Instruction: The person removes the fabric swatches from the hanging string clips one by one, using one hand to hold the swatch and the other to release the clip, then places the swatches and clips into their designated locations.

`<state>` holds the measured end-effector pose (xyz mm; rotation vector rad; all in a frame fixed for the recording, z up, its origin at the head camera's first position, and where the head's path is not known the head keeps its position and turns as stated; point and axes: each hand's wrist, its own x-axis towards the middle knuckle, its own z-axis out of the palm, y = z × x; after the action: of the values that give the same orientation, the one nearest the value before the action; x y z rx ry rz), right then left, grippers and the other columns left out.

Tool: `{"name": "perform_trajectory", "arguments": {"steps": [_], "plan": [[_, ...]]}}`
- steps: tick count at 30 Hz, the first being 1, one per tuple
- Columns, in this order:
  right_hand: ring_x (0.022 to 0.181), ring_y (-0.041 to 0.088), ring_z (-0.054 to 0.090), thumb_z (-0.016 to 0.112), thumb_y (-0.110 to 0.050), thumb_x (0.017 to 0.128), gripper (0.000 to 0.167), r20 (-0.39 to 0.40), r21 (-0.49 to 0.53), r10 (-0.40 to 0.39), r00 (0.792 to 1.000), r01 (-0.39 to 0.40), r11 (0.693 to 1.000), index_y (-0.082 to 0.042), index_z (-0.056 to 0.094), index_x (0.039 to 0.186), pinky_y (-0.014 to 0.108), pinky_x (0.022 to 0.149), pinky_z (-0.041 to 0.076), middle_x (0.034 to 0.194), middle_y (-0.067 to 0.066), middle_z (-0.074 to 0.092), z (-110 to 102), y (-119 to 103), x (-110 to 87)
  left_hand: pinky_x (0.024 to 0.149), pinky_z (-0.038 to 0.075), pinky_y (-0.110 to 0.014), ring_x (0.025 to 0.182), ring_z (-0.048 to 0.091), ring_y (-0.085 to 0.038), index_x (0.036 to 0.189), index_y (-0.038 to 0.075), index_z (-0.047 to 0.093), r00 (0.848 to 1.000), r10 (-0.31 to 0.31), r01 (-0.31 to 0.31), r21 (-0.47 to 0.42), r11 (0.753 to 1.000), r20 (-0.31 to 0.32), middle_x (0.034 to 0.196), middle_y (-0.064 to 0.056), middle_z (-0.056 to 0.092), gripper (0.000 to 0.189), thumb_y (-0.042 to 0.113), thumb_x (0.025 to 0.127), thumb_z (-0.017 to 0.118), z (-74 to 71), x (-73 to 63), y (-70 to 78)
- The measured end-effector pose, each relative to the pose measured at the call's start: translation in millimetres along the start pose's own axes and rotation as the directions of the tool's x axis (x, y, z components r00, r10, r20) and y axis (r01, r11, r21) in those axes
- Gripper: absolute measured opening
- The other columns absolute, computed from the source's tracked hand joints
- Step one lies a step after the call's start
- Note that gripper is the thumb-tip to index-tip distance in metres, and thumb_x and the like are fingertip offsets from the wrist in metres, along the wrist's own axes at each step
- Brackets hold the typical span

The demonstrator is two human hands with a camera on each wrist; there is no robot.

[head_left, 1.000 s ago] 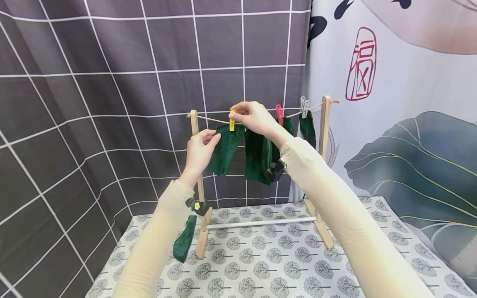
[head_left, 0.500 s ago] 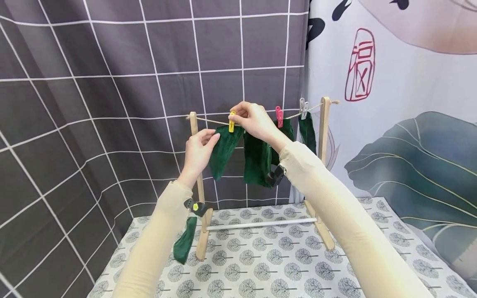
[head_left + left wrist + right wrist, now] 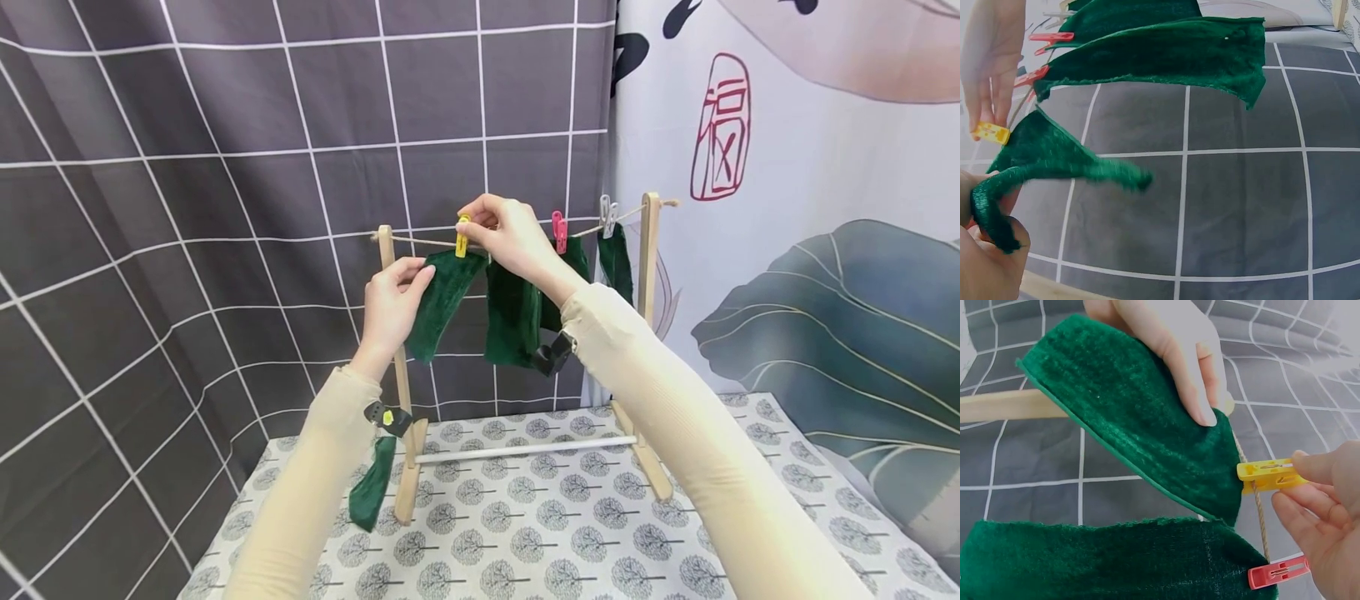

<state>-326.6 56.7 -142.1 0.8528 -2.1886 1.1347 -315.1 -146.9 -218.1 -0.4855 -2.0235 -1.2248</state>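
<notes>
My right hand [image 3: 512,237] pinches a yellow clothespin [image 3: 461,240] between thumb and fingers at the rope line. In the right wrist view the clothespin [image 3: 1265,474] sits on the rope, its tip at the edge of a green velvety cloth [image 3: 1129,419]. With thumb and fingertips, my left hand [image 3: 390,312] pinches the upper left corner of this same cloth [image 3: 444,304], whose lower end hangs free. Beside it hangs another green cloth [image 3: 513,317], and a red clothespin [image 3: 1279,572] clips it to the line.
The line runs between two wooden posts [image 3: 649,254] joined by a white rod [image 3: 525,451]. Grey clothespins [image 3: 607,217] hold a small green cloth [image 3: 615,260] at the right. A green piece [image 3: 372,485] lies by the left foot on the tree-print tablecloth [image 3: 525,546]. A grid curtain [image 3: 247,192] hangs behind.
My left hand has drawn the cloth's corner slightly left, and the loose lower end has swung left. The right hand keeps its pinch on the yellow clothespin.
</notes>
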Motion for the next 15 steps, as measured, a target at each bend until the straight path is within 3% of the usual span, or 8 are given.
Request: {"name": "perform_trajectory", "arguments": {"steps": [8, 15], "plan": [[0.087, 0.016, 0.067, 0.071, -0.020, 0.097, 0.022, -0.045, 0.049, -0.002, 0.999, 0.004, 0.999, -0.004, 0.072, 0.113, 0.027, 0.077, 0.053, 0.098, 0.007, 0.074, -3.3, -2.5, -2.2, 0.067, 0.053, -0.016, 0.089, 0.075, -0.030, 0.114, -0.001, 0.072, 0.997, 0.068, -0.068, 0.020, 0.998, -0.039, 0.105, -0.016, 0.075, 0.024, 0.017, 0.098, 0.069, -17.3, -1.7, 6.6], [0.086, 0.017, 0.067, 0.072, -0.020, 0.096, 0.022, -0.091, 0.079, -0.021, 0.996, 0.028, 0.996, -0.004, 0.073, 0.112, 0.024, 0.073, 0.051, 0.098, 0.007, 0.075, -6.3, -5.8, -1.5, 0.070, 0.052, -0.013, 0.089, 0.075, -0.031, 0.114, 0.000, 0.072, 0.993, 0.088, -0.086, 0.034, 0.996, -0.074, 0.107, -0.016, 0.074, 0.024, 0.018, 0.097, 0.069, -35.0, 0.5, 12.3]]}}
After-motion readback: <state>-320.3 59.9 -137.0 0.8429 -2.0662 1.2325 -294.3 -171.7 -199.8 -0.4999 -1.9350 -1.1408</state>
